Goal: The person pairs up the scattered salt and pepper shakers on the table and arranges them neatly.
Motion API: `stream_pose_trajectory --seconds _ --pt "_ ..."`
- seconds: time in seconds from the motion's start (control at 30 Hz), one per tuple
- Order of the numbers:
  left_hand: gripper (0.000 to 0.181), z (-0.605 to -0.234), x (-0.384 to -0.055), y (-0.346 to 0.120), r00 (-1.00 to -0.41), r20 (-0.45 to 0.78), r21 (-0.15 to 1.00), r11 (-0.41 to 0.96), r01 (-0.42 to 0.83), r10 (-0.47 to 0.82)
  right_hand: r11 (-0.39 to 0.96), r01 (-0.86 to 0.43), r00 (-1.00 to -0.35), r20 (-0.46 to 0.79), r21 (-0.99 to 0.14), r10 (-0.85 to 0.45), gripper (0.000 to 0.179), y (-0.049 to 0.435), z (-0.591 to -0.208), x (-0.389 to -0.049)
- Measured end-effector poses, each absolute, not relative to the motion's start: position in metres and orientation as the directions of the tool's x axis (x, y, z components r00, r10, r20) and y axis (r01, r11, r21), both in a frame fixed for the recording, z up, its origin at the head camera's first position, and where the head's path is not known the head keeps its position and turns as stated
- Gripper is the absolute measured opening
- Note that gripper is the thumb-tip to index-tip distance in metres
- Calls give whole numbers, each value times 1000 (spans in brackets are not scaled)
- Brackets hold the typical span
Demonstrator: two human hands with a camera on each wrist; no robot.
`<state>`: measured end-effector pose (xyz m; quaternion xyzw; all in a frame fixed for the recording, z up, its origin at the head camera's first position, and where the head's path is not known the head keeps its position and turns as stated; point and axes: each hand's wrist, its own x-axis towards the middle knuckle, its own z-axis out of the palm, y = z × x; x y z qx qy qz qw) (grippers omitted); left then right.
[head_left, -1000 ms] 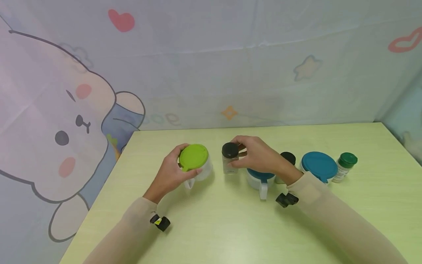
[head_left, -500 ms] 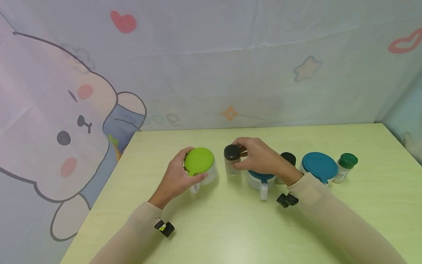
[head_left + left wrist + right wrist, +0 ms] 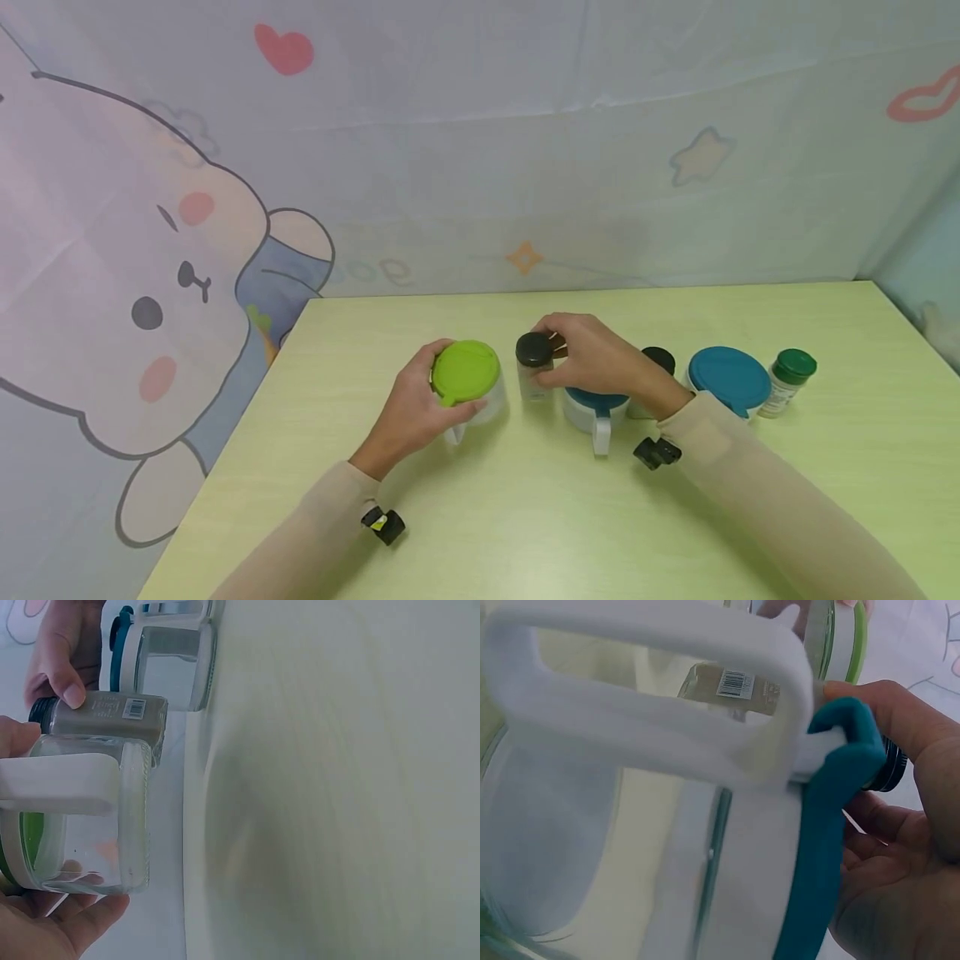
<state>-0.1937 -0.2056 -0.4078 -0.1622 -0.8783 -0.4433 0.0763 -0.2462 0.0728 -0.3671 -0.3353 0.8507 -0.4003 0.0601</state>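
My left hand [image 3: 408, 410] grips a glass jar with a green lid [image 3: 467, 372] and a white handle, thumb and fingers around its upper part. In the left wrist view this glass jar [image 3: 90, 847] looks see-through, with nothing showing inside. Just right of it, my right hand [image 3: 596, 354] holds a spice jar with a black cap [image 3: 535, 350]; its barcode label shows in the left wrist view. Below the right hand stands a blue-lidded jar [image 3: 596, 415], partly hidden by it. In the right wrist view, this jar's white handle [image 3: 652, 727] covers much of the spice jar.
Right of the right hand, a second black-capped jar [image 3: 659, 359] is partly behind the wrist. Beyond it are another blue-lidded jar [image 3: 727, 377] and a small green-capped bottle [image 3: 792, 377]. They stand on a pale yellow table [image 3: 510, 517] before a printed cloth [image 3: 465, 167].
The left hand has carried the green-lidded jar rightward and slightly nearer me, closing on the spice jar. The right hand and spice jar have shifted only slightly right.
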Motion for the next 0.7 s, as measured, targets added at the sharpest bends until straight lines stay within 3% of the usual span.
stream_pose_trajectory --seconds 0.7 --pt "83 -416 -192 -195 -943 257 747 576 332 212 470 -542 -754 157 -697 -638 44 76 -373 -251"
